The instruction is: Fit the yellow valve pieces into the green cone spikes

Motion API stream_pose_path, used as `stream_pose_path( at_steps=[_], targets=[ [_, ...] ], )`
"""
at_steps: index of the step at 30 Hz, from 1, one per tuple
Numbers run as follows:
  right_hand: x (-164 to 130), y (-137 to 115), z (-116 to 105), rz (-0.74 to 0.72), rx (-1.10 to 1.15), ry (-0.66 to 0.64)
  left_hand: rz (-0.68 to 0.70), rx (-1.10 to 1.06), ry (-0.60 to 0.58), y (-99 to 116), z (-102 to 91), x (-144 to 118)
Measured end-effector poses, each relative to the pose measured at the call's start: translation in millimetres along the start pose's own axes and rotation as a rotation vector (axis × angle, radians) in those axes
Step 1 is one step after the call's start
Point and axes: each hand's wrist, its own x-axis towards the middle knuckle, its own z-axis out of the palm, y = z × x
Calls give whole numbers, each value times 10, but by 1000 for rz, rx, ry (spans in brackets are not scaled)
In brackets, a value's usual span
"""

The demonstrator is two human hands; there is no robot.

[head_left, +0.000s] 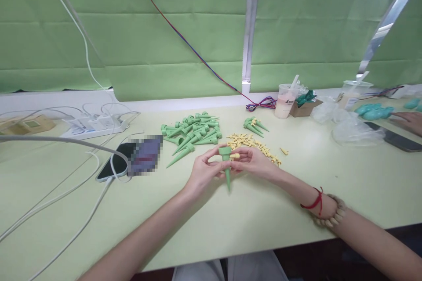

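Gripping a green cone (pixel 226 166), the left hand (pixel 205 170) steadies it while the right hand (pixel 252 161) pinches a yellow peg (pixel 234 156).

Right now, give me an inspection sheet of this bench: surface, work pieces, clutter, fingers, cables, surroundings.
Surface: pale green table, no spills seen.
Work pieces: green spike held point down; small yellow piece at its top; pile of green spikes; scattered yellow pieces; small finished group.
Clutter: phone, drink cup, plastic bags, cardboard box.
Fingers: left hand grips the spike; right hand holds the yellow piece.
Cables: white cords across the left side; red-blue wire.
Surroundings: green wall sheeting; another person's hand far right.
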Motion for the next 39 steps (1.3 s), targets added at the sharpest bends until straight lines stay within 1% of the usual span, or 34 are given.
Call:
stream_pose_path(
  at_steps=[2, 4, 7, 9, 10, 12, 13, 14, 15, 16, 17, 18, 20, 22, 24, 29, 31, 33, 35, 37, 39],
  targets=[
    [-28, 10, 41, 64, 12, -75, 53, -33, 56, -16, -5, 10],
    [-46, 36, 106, 79, -42, -82, 122, 0, 128, -46, -6, 24],
    [-9, 74, 130, 13, -142, 8, 245, 153, 213, -92, -19, 55],
    [58, 66, 10, -53, -211, 85, 352, 302, 240, -104, -60, 85],
    [95, 52, -100, -80, -242, 150, 412, 417, 261, -103, -96, 103],
    [158, 19, -404, -119, -315, 406, 502, 736, 301, -100, -191, 144],
    [176, 11, -582, -125, -378, 546, 516, 908, 328, -103, -245, 164],
    [180, 13, -765, -111, -477, 679, 490, 1078, 347, -110, -298, 182],
    [173, 29, -943, -71, -611, 811, 430, 1232, 364, -122, -348, 199],
    [156, 57, -1108, -21, -765, 910, 359, 1356, 393, -138, -392, 214],
    [133, 96, -1251, 14, -813, 975, 280, 1454, 412, -156, -428, 226],
    [109, 143, -1370, 43, -843, 1012, 195, 1531, 427, -172, -458, 237],
    [80, 240, -1530, 76, -860, 1025, 60, 1611, 434, -194, -495, 256],
    [93, 323, -1596, 85, -849, 1021, 24, 1621, 424, -197, -510, 272],
    [147, 381, -1598, 68, -836, 1000, 48, 1606, 416, -189, -510, 284],
    [347, 481, -1500, 15, -792, 874, 116, 1552, 399, -210, -526, 296],
    [417, 509, -1454, -18, -770, 809, 158, 1470, 386, -234, -562, 308],
    [461, 516, -1410, -65, -756, 750, 243, 1271, 371, -252, -601, 336],
    [470, 495, -1361, -122, -753, 712, 318, 1000, 358, -251, -618, 374],
    [445, 447, -1292, -183, -755, 693, 311, 717, 357, -232, -593, 403],
    [395, 384, -1188, -249, -770, 642, 244, 445, 358, -201, -525, 406]
  ],
)
